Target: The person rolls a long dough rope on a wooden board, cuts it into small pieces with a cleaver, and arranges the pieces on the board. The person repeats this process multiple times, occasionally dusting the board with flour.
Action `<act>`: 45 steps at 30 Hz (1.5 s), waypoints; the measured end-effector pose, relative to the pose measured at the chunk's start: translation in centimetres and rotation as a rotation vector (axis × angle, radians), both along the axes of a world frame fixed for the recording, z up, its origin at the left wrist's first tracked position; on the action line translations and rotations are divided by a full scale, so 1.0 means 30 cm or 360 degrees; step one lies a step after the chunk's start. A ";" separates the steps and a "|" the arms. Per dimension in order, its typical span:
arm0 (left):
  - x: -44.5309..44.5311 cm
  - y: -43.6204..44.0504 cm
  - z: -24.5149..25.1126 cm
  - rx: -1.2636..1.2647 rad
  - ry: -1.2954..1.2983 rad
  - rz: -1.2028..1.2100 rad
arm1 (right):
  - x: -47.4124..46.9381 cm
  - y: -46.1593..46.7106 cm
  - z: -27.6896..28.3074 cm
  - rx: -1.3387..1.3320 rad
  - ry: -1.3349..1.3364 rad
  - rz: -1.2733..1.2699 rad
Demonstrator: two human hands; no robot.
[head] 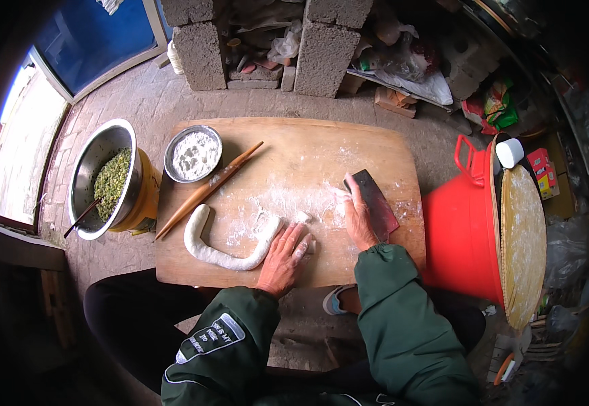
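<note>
My left hand is palm down on the wooden board, against the right end of a U-shaped rope of white dough. One small dough piece lies by its fingertips, and another shows at its right edge. My right hand lies along the left side of a dark, flat cleaver-like blade. No handle is visible, and whether the fingers grip the tool is unclear. Flour covers the fingers and the board between the hands.
A tapered wooden rolling pin lies left of a metal bowl of flour. Farther left, a steel basin holds chopped green filling. A red plastic tub adjoins the board's right side, with a floured round tray beside it. Concrete blocks stand behind.
</note>
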State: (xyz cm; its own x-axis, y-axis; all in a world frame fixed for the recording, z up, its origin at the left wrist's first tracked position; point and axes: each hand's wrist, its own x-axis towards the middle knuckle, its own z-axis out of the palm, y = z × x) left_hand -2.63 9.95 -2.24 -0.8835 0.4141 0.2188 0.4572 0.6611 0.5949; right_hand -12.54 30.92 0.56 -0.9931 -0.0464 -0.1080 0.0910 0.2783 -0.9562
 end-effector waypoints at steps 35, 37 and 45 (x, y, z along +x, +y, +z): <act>-0.004 0.001 0.009 0.0025 0.0051 -0.0007 | 0.067 -0.019 0.021 0.1695 0.0839 0.0638; -0.005 -0.001 0.009 0.0017 0.0068 -0.0008 | 0.069 -0.041 -0.010 0.1621 0.0678 0.0647; -0.002 0.016 0.004 0.0235 0.0041 0.0106 | 0.041 -0.102 -0.003 0.1211 0.0897 0.0605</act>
